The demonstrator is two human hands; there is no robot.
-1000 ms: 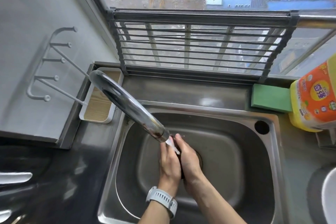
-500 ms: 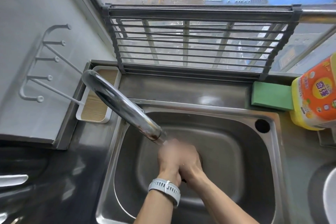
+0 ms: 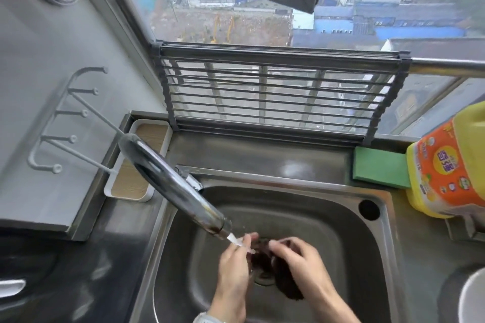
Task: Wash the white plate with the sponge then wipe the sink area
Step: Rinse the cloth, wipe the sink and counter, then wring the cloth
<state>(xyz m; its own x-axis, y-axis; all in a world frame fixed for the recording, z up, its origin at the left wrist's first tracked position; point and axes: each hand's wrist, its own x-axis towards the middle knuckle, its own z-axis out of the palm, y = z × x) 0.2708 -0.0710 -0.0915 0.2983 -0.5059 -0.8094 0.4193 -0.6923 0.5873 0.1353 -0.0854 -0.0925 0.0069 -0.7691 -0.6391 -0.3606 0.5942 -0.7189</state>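
Both of my hands are low in the steel sink (image 3: 388,244), under the water running from the faucet (image 3: 170,181). My left hand (image 3: 233,267) and my right hand (image 3: 301,259) hold a dark brown cloth (image 3: 286,288) between them over the drain. The cloth hangs down below my right hand, and my fingers are motion-blurred. The green sponge (image 3: 380,170) lies on the ledge behind the sink at the right, untouched. An edge of the white plate (image 3: 472,299) shows at the bottom right on the counter.
A yellow and orange detergent bottle (image 3: 446,170) stands right of the sponge. A grey roll-up rack (image 3: 275,92) leans against the window behind the sink. A white tray (image 3: 136,162) and a wall hook rack (image 3: 65,118) are at the left.
My hands were pressed together rubbing the cloth; now they have parted, with the cloth stretched between them. The view has tilted upward.
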